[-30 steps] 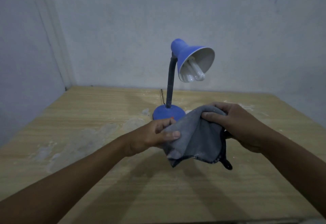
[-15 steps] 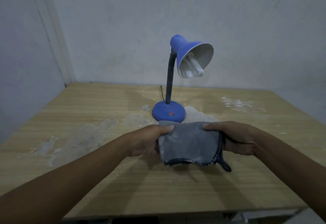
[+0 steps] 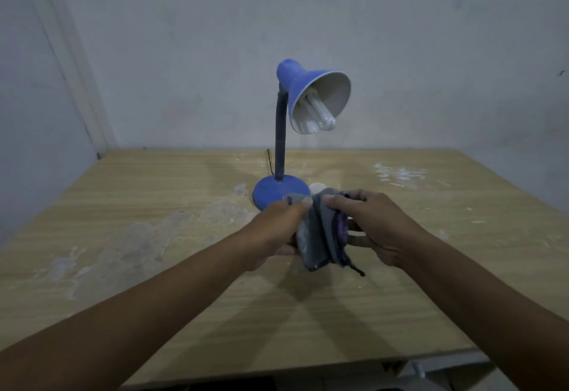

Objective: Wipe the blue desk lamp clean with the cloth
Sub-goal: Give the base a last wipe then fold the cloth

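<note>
Both the left hand [image 3: 274, 230] and right hand [image 3: 374, 230], fingers closed on the bunched cloth [image 3: 320, 236] above the surface, were readying it; next, reaching the untouched lamp [image 3: 281, 193] just beyond.

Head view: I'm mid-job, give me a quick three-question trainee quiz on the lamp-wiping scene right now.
1. True or false: the grey fabric cloth touches the white-lined shade of the blue gooseneck desk lamp.
2. Which hands have a grip on the cloth? A) left hand only B) right hand only C) both
3. Fill in: the lamp stands on a worn ___ table.

Key: 1 false, it is bunched low in front of the base; 2 C; 3 wooden.
</note>
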`<act>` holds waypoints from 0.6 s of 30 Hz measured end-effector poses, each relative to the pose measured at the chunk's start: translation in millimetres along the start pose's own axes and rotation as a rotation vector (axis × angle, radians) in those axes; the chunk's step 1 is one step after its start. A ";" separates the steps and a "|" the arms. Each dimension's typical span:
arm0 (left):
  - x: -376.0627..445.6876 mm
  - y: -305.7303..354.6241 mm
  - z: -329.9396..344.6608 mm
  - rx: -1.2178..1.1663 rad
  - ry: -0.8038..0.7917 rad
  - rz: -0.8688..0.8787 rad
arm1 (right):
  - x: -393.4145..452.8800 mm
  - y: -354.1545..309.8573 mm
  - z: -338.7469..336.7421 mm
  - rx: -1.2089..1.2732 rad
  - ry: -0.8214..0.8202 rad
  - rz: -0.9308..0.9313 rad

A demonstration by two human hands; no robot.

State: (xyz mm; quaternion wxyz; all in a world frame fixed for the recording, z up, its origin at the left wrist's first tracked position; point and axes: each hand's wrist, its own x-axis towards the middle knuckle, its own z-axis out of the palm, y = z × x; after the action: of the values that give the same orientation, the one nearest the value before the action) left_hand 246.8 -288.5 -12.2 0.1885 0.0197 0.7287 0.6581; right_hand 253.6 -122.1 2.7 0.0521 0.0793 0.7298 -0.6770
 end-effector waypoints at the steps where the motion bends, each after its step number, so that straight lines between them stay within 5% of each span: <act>1: -1.7 3.0 4.1 -0.025 -0.032 0.001 | -1.5 -1.5 1.7 0.026 -0.042 0.007; 5: 2.4 3.9 13.7 -0.006 -0.021 0.041 | -2.6 -6.3 -9.8 0.100 -0.181 -0.027; 9: 16.2 -1.3 21.1 -0.218 0.043 -0.070 | 6.6 4.6 -32.3 -0.242 0.027 -0.157; 13: 28.2 2.3 40.8 -0.450 0.037 -0.145 | 9.0 28.6 -43.5 0.011 -0.252 0.046; 18: 56.2 1.1 50.3 -0.013 0.067 -0.024 | 43.0 41.5 -64.5 0.134 -0.068 -0.078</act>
State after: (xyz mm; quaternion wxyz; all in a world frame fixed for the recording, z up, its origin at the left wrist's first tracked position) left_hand 209.6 -224.9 -28.2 0.1719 -0.0121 0.7306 0.6607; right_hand 221.1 -53.0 -40.9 0.0452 0.0310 0.6832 -0.7282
